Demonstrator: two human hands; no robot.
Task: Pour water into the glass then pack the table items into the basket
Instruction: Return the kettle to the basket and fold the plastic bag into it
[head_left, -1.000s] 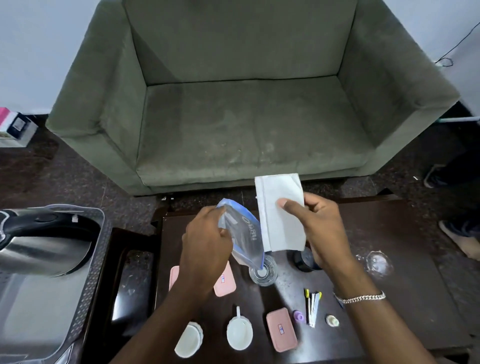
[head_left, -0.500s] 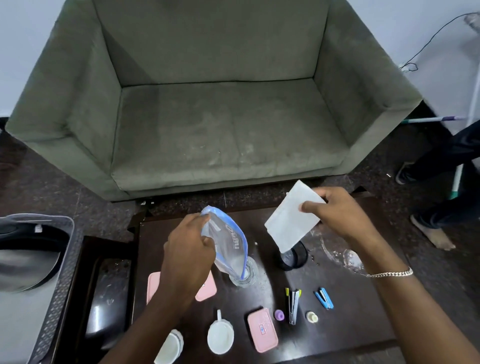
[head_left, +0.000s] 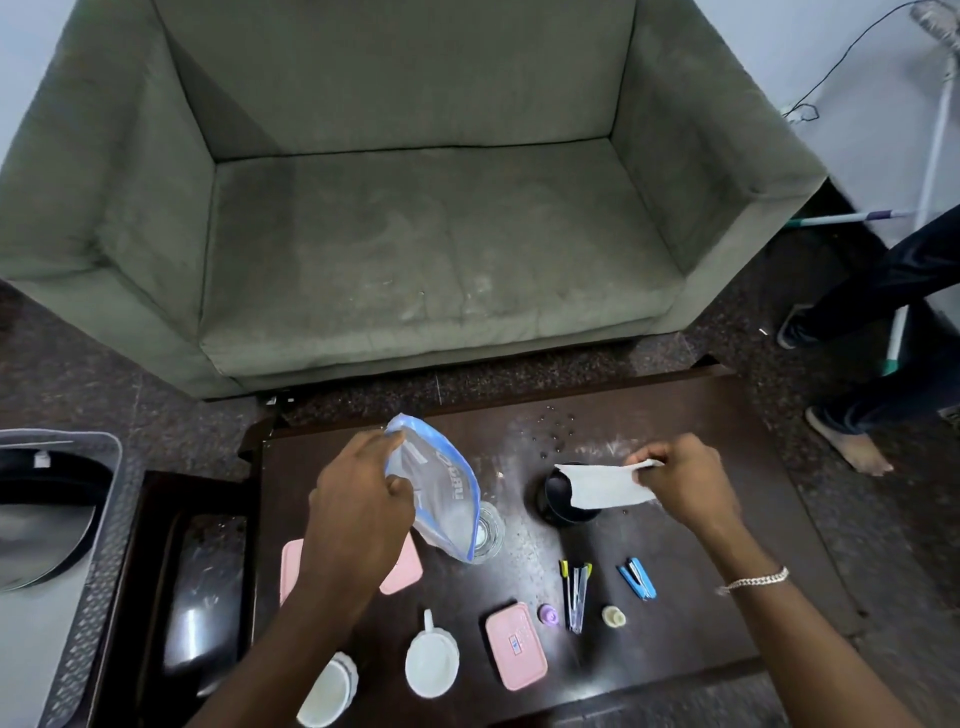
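My left hand (head_left: 358, 512) grips a clear water pouch (head_left: 441, 491) with a blue edge, tilted so its lower end sits over the glass (head_left: 491, 530) on the dark table (head_left: 701, 415). My right hand (head_left: 685, 486) pinches a white paper napkin (head_left: 605, 486) low over the table, in front of a black round cup (head_left: 558, 512). The grey basket (head_left: 88, 545) stands at the left, holding a steel kettle (head_left: 36, 525).
On the table lie two pink boxes (head_left: 516, 652), a white cup (head_left: 431, 662), a white lidded jar (head_left: 330, 693), pens (head_left: 575, 592), a blue stapler (head_left: 638, 578) and small caps. A green sofa (head_left: 415, 234) stands behind. A person's legs (head_left: 883, 332) are at the right.
My right hand has lowered the napkin from above the table down to near the black cup, turning it flat. The pouch stays tilted over the glass. My view has shifted right.
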